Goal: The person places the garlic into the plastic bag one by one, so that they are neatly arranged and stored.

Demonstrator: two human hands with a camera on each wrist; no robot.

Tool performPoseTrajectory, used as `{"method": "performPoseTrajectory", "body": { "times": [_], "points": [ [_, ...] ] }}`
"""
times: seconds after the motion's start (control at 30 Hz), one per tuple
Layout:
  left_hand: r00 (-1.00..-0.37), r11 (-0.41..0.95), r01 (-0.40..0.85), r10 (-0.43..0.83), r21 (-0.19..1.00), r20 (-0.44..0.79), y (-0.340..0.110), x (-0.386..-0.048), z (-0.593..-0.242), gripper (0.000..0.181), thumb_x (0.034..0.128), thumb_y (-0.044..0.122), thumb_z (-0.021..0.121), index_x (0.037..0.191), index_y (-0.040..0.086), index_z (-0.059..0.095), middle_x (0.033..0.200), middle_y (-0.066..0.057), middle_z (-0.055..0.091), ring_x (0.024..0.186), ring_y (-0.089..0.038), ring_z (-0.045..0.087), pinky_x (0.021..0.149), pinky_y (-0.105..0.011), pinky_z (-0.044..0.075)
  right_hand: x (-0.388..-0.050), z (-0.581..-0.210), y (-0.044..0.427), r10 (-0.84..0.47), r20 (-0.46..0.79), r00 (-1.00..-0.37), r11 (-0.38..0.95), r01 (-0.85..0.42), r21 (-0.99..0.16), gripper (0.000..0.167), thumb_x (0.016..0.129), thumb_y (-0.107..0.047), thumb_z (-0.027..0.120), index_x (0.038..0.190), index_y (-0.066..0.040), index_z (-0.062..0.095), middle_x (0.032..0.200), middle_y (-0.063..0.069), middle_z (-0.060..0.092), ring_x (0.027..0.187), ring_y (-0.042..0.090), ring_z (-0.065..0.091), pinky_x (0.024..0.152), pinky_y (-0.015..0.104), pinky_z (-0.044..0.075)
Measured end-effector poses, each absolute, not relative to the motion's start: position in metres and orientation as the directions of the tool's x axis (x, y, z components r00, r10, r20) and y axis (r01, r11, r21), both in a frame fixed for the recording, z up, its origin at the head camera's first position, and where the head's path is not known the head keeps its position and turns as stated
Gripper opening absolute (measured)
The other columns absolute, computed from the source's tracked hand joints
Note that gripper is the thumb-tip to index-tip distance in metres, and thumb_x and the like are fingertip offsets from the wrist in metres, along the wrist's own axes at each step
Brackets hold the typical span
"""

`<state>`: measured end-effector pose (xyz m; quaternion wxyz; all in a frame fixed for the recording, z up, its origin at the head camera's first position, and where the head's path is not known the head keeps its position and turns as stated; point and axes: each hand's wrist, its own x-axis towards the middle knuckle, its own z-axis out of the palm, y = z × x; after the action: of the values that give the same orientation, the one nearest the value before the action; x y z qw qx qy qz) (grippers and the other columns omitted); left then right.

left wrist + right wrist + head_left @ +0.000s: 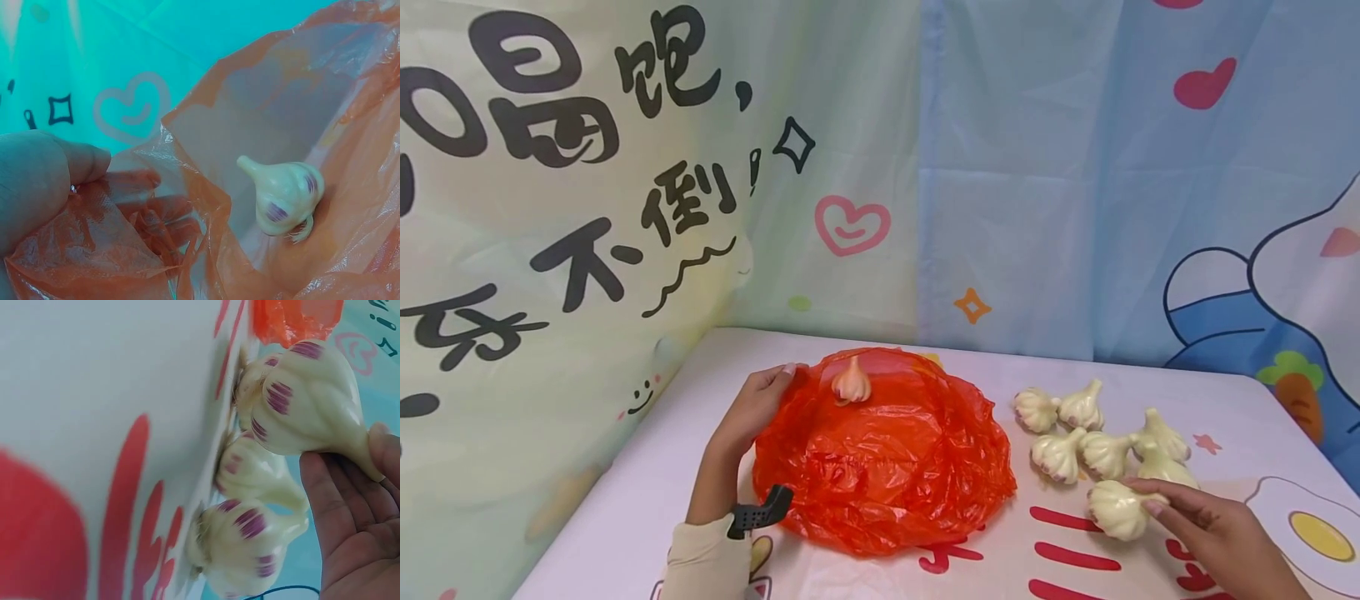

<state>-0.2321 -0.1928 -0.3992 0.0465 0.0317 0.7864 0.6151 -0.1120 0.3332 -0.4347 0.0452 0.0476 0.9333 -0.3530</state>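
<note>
Head view: clamping fingers of left hand (762, 407) on one crinkled, filmy red bag (880, 508); pinching one glossy, ridged garlic bulb (1117, 510) with right hand (1221, 527), nearer than six loose bulbs (1107, 455), with one bagged bulb (852, 383) far left.

Thick black Chinese characters (606, 129) on the pale yellow-green fabric backdrop (700, 275) read "喝饱" and, lower down, "不倒", the rest being cut off or unclear.

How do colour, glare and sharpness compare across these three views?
Head: even light, glints on the red bag; left wrist: strong cyan cast over the backdrop, bag dull orange; right wrist: red print soft-edged, held garlic bulb clearer.
</note>
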Motion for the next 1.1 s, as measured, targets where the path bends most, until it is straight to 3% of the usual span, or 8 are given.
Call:
{"method": "performPoseTrajectory", "body": {
  "times": [0.07, 0.13, 0.3, 0.47, 0.7, 0.93, 1.1],
  "points": [
    [-0.994, 0.239, -0.016, 0.106, 0.971, -0.042, -0.192, -0.232, -0.399, 0.043, 0.1029, 0.041, 0.044, 0.129, 0.01, 0.059, 0.118, -0.013, 0.064, 0.103, -0.037, 0.063, 0.082, -0.044, 0.055, -0.111, -0.432, 0.33, 0.066, -0.105, -0.992, 0.749, 0.119, -0.652, 0.048, 0.098, -0.031, 0.059, 0.133, 0.001, 0.056, 0.099, 0.019, 0.068, 0.069, 0.018, 0.052, 0.049, 0.023, 0.044],
    [-0.993, 0.238, -0.023, 0.103, 0.971, -0.048, -0.192, -0.232, -0.399, 0.044, 0.1027, 0.042, 0.044, 0.129, 0.01, 0.059, 0.118, -0.012, 0.064, 0.104, -0.037, 0.063, 0.083, -0.044, 0.055, -0.11, -0.43, 0.326, 0.06, -0.083, -0.995, 0.754, 0.1, -0.649, 0.048, 0.098, -0.032, 0.06, 0.132, 0.001, 0.058, 0.099, 0.019, 0.067, 0.07, 0.02, 0.054, 0.05, 0.023, 0.047],
    [-0.994, 0.239, -0.024, 0.097, 0.971, -0.049, -0.192, -0.233, -0.399, 0.043, 0.1025, 0.041, 0.045, 0.129, 0.011, 0.059, 0.118, -0.011, 0.064, 0.104, -0.035, 0.063, 0.083, -0.044, 0.055, -0.111, -0.422, 0.317, 0.017, -0.015, -1.0, 0.772, 0.023, -0.635, 0.046, 0.097, -0.036, 0.06, 0.128, -0.003, 0.063, 0.125, 0.027, 0.059, 0.101, 0.038, 0.06, 0.071, 0.037, 0.058],
    [-0.994, 0.237, -0.016, 0.1, 0.971, -0.041, -0.191, -0.233, -0.399, 0.043, 0.1024, 0.042, 0.045, 0.128, 0.011, 0.06, 0.118, -0.011, 0.064, 0.103, -0.036, 0.063, 0.083, -0.044, 0.055, -0.112, -0.42, 0.307, 0.0, -0.01, -1.0, 0.742, 0.007, -0.67, 0.044, 0.097, -0.037, 0.059, 0.129, -0.007, 0.064, 0.125, 0.021, 0.061, 0.111, 0.04, 0.056, 0.073, 0.039, 0.058],
    [-0.995, 0.247, -0.024, 0.09, 0.969, -0.048, -0.191, -0.232, -0.401, 0.042, 0.103, 0.04, 0.044, 0.128, 0.01, 0.06, 0.117, -0.012, 0.065, 0.103, -0.035, 0.063, 0.081, -0.043, 0.056, -0.117, -0.42, 0.292, -0.024, 0.028, -0.999, 0.709, -0.037, -0.704, 0.04, 0.096, -0.034, 0.062, 0.126, -0.008, 0.066, 0.122, 0.015, 0.065, 0.097, 0.016, 0.06, 0.072, 0.027, 0.057],
    [-0.995, 0.249, -0.018, 0.09, 0.968, -0.042, -0.193, -0.233, -0.401, 0.043, 0.1032, 0.041, 0.044, 0.128, 0.01, 0.06, 0.116, -0.012, 0.065, 0.101, -0.035, 0.064, 0.081, -0.043, 0.056, -0.126, -0.415, 0.275, -0.046, 0.112, -0.993, 0.696, -0.112, -0.709, 0.036, 0.096, -0.034, 0.063, 0.123, -0.012, 0.069, 0.119, 0.014, 0.066, 0.092, 0.022, 0.061, 0.064, 0.024, 0.055],
    [-0.995, 0.256, -0.018, 0.089, 0.967, -0.042, -0.194, -0.233, -0.4, 0.044, 0.103, 0.042, 0.044, 0.129, 0.01, 0.06, 0.116, -0.012, 0.065, 0.101, -0.034, 0.064, 0.081, -0.042, 0.056, -0.135, -0.414, 0.265, -0.083, 0.183, -0.98, 0.656, -0.192, -0.73, 0.029, 0.095, -0.028, 0.065, 0.119, -0.014, 0.071, 0.116, 0.011, 0.068, 0.085, 0.012, 0.062, 0.062, 0.021, 0.053]
  ]
}}
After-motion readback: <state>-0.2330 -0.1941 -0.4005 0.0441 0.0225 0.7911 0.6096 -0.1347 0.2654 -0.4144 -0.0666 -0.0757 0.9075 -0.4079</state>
